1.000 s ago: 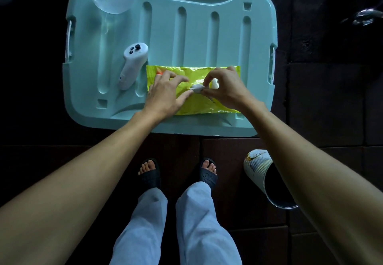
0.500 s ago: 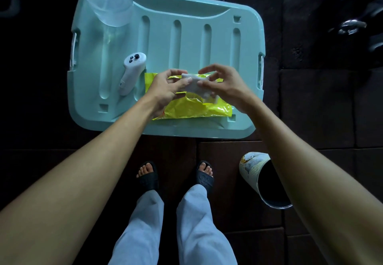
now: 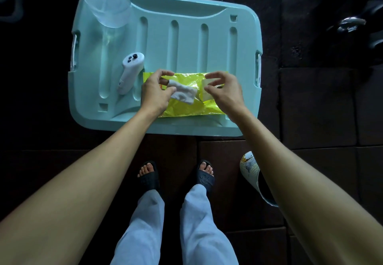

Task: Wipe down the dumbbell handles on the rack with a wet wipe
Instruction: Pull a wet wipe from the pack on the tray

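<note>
Over the near edge of the bin lid (image 3: 165, 42), the left hand (image 3: 156, 93) is pinching a crumpled wet wipe (image 3: 182, 94) above the yellow pack (image 3: 186, 109), while the right hand (image 3: 224, 92) is gripping the pack's white flap (image 3: 208, 83) in curled fingers. If the flap is staying unsealed, the remaining wipes could be drying out, I judge. The dumbbells (image 3: 350, 24) are sitting well apart beyond the lid's far right corner, untouched.

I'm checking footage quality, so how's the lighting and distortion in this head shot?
Head view: dim, bluish light; the floor mats go nearly black, the dumbbells show only glints. Wide-angle stretch swells both forearms at the edges. The wet wipe in the left hand stays readable.
</note>
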A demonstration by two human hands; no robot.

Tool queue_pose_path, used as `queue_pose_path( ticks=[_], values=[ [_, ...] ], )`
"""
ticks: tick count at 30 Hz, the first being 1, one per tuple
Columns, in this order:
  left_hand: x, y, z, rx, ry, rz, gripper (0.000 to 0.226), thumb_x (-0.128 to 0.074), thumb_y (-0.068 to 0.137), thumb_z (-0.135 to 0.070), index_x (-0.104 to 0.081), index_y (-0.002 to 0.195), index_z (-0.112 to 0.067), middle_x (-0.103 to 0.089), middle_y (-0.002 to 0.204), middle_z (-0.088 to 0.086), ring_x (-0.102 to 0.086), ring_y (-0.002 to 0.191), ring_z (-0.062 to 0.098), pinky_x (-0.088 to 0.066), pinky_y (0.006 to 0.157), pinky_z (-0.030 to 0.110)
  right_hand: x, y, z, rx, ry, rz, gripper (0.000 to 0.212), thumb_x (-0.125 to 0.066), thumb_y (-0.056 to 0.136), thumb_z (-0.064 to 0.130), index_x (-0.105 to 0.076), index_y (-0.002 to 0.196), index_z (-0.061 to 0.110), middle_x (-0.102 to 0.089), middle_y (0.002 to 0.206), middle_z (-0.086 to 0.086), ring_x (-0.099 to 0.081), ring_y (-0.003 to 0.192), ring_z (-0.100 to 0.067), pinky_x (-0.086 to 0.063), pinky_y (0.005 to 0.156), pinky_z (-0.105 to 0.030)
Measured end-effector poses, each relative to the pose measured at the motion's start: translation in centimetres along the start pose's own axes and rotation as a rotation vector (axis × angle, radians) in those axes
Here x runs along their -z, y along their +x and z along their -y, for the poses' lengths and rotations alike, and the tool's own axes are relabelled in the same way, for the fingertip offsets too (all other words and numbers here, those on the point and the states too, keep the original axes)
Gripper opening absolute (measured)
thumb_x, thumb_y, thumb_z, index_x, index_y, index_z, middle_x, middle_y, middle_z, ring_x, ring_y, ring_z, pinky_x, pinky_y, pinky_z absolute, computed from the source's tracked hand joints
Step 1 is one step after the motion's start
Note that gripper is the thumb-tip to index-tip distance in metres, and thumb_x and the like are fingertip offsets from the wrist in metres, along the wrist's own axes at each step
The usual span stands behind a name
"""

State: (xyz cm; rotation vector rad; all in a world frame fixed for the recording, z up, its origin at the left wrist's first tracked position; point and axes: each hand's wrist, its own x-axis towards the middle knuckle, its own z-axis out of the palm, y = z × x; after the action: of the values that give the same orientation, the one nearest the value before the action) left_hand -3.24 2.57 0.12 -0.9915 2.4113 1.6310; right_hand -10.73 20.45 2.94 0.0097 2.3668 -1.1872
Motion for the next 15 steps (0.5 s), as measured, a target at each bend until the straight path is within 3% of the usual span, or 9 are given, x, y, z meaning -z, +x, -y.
queue_pose_path(
  ticks=[4,10,12,15],
  values=[
    [0.7,0.1,2.6,0.03,0.162,-0.074,0.032,-0.065,0.087,-0.001,-0.066,0.114,-0.018,-0.065,0.095,0.002,-0.064,0.087,0.025,-0.056,0.082,0.038,-0.4,-0.4,-1.2,0.032,-0.113,-0.09,0.031,-0.068,0.085,0.018,-0.068,0.116,0.018,-0.058,0.108,-0.002,-0.056,0.093,-0.013,-0.049,0.092,-0.032],
    [0.7,-0.3,4.0,0.059,0.165,-0.1,0.03,-0.071,0.091,-0.012,-0.065,0.12,-0.015,-0.064,0.099,0.006,-0.057,0.084,0.019,-0.045,0.073,0.024,-1.5,-0.4,-1.8,-0.063,-0.123,-0.165,0.065,-0.071,0.086,0.028,-0.044,0.145,0.018,-0.049,0.132,-0.013,-0.048,0.124,-0.028,-0.039,0.106,-0.035],
    [0.6,-0.2,3.6,0.066,0.104,-0.129,0.028,-0.068,0.093,-0.011,-0.064,0.12,-0.014,-0.061,0.097,0.003,-0.055,0.082,0.015,-0.043,0.066,0.017,-1.7,-0.2,-1.8,-0.133,-0.068,-0.186,0.066,-0.071,0.087,0.029,-0.044,0.145,0.015,-0.056,0.132,-0.014,-0.053,0.122,-0.027,-0.043,0.106,-0.039],
    [1.1,0.0,3.1,0.062,0.021,-0.213,0.027,-0.065,0.095,-0.01,-0.062,0.122,-0.013,-0.058,0.097,-0.002,-0.053,0.082,0.006,-0.041,0.066,0.003,-2.5,-0.3,-1.2,-0.085,0.005,-0.131,0.048,-0.072,0.086,0.025,-0.06,0.13,0.011,-0.069,0.113,-0.007,-0.064,0.101,-0.02,-0.052,0.09,-0.035]
  ],
)
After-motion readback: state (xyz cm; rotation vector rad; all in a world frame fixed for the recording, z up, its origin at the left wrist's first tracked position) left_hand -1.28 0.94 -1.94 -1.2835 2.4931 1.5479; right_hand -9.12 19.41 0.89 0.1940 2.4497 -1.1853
